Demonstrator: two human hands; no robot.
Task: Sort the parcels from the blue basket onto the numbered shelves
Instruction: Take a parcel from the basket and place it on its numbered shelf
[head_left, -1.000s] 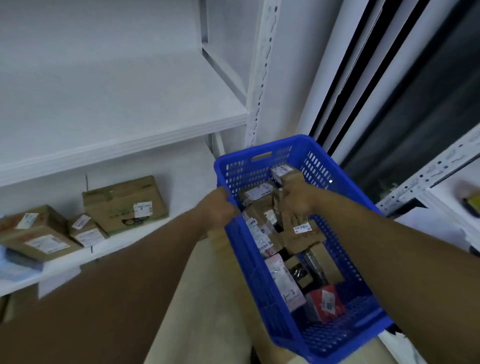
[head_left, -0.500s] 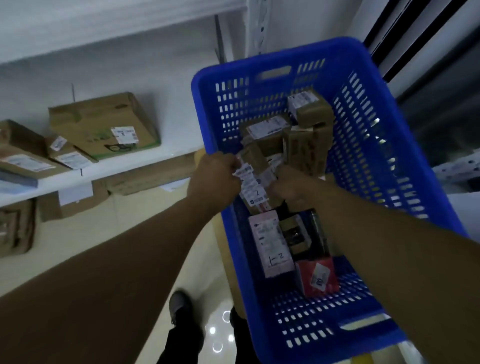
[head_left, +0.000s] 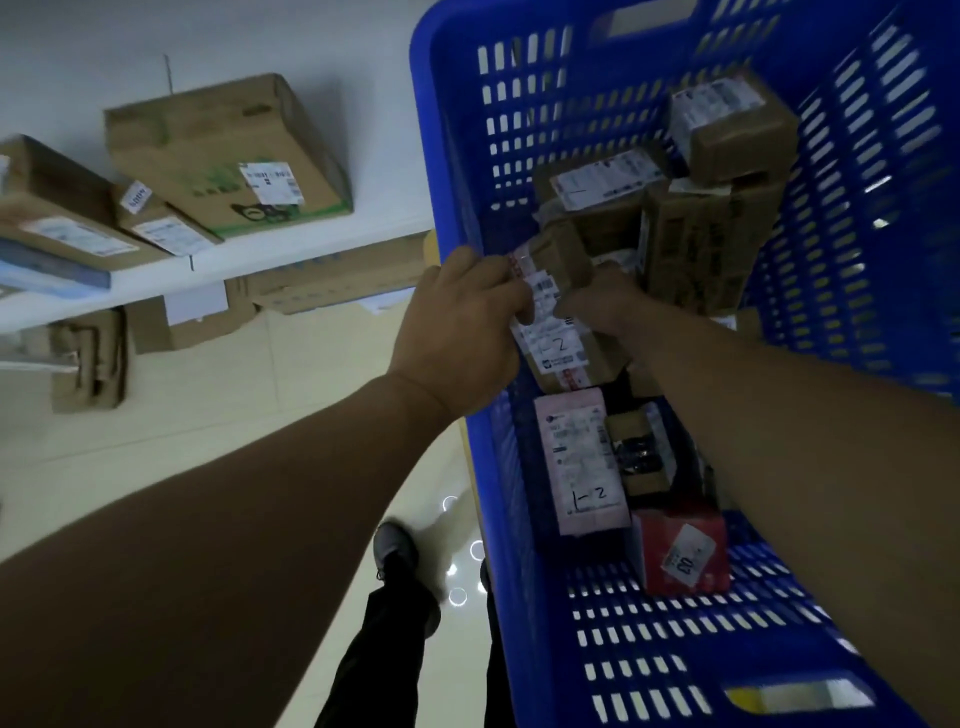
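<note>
**A:** Gripping what, exactly?

**B:** The right hand (head_left: 602, 306) has its grip closed round a small brown cardboard parcel (head_left: 558, 343) whose white label is marked "-2". The parcel sits inside the blue slotted plastic basket (head_left: 519, 130), hard against its left wall.

**A:** And the other grip?

**B:** The left hand (head_left: 462, 322) has its fingers curled over that wall's rim. Its fingertips meet the parcel's label end and may be pinching it too, but the blur leaves that unclear.

**A:** Around them?

**B:** A pink flat parcel (head_left: 582, 462) marked "1-2" lies just nearer. Beside it is a red box (head_left: 680, 551) stickered "03". More brown boxes (head_left: 727, 130) are heaped at the far end. Left of the basket, a white shelf (head_left: 156, 280) carries labelled cardboard boxes (head_left: 228, 150). Below, a shoe (head_left: 395, 551) stands on the pale glossy floor (head_left: 234, 415).
</note>
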